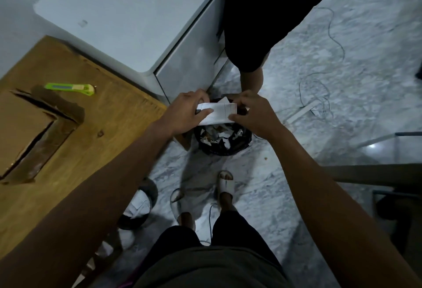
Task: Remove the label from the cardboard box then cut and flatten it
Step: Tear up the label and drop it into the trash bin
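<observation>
Left hand (186, 112): we see it closed on the label's left edge, thumb on top.
Right hand (251, 114): pinching the label's right edge between thumb and fingers.
Label (220, 113): white paper stretched between both hands, right above the bin (222, 138) full of paper scraps.
Box (29, 132): on the table (91, 139), far left, flaps partly open.
Knife (70, 88): green, lying on the table just beyond the box.

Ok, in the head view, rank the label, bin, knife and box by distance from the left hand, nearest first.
1. Label: pinched in the left hand, shared with the right hand.
2. Bin: on the floor, just below.
3. Knife: on the table, further left.
4. Box: far left of the table.
</observation>
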